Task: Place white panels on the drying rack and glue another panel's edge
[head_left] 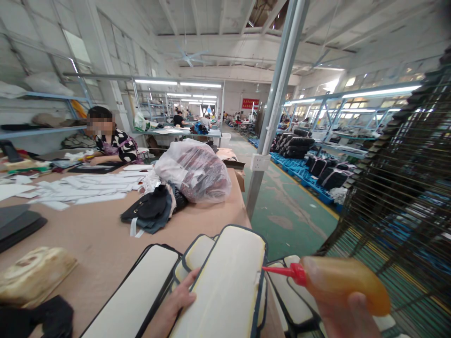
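A long cream panel with a dark rim [221, 277] lies tilted in front of me, a yellowish line along its borders. At its left edge my left hand [178, 300] grips it, thumb on top and fingers partly hidden under it. My right hand [347, 317] is wrapped round a squeeze bottle of amber liquid, probably glue [347, 284]. The red nozzle [282, 270] points left, its tip at the panel's right edge. Beneath lie several similar panels, one a cream panel on the left [137, 293] and others on the right [296, 300].
A brown-topped table [95, 230] carries white strips [84, 188], black fabric pieces [151, 209], a stuffed clear plastic bag [197, 171] and a yellowed block [35, 274]. Across it a co-worker [111, 141] sits. A metal post [269, 122] rises beyond the table; a wire rack [398, 173] stands right.
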The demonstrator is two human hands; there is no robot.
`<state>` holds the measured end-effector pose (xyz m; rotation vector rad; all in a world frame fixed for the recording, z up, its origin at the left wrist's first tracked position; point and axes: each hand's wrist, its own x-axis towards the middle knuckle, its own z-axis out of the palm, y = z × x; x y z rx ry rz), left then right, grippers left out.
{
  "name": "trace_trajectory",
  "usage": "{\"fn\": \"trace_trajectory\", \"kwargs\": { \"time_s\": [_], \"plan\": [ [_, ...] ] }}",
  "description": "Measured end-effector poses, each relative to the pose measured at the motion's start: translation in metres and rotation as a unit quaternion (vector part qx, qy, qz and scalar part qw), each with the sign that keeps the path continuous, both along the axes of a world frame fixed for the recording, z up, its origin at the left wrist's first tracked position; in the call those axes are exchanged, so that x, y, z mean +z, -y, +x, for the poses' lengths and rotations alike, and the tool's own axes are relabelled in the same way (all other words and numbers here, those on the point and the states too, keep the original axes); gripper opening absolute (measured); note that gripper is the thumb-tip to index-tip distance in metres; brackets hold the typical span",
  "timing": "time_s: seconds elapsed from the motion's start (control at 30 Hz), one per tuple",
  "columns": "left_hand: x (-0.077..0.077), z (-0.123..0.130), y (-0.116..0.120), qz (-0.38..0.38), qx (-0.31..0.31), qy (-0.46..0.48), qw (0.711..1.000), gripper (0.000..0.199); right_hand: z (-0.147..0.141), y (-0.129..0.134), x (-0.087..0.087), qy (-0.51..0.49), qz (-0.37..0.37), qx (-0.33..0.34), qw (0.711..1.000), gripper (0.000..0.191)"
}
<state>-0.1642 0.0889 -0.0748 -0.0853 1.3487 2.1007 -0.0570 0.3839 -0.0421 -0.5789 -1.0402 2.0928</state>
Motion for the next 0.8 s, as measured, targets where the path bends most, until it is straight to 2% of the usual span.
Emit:
{"fn": "trace_trajectory", "kwargs": {
  "time_s": [0.37,0.63,0.8],
  "plan": [
    [-0.0028,-0.0021,-0.0004,0.000,-0.013,0.001,1.000,0.063,-0.0053,-0.0033,-0.0075,0.004,0.026,-0.011,1.000,0.073],
    [-0.0055,-0.0032,0.0010,0.000,-0.018,-0.007,1.000,0.060,-0.0043,-0.0006,-0.0037,0.007,0.018,-0.004,1.000,0.066],
    [-0.0050,-0.0019,0.0008,0.005,-0.015,0.002,1.000,0.059,-0.0007,-0.0074,-0.0076,0.016,0.022,-0.008,1.000,0.074]
  ]
}}
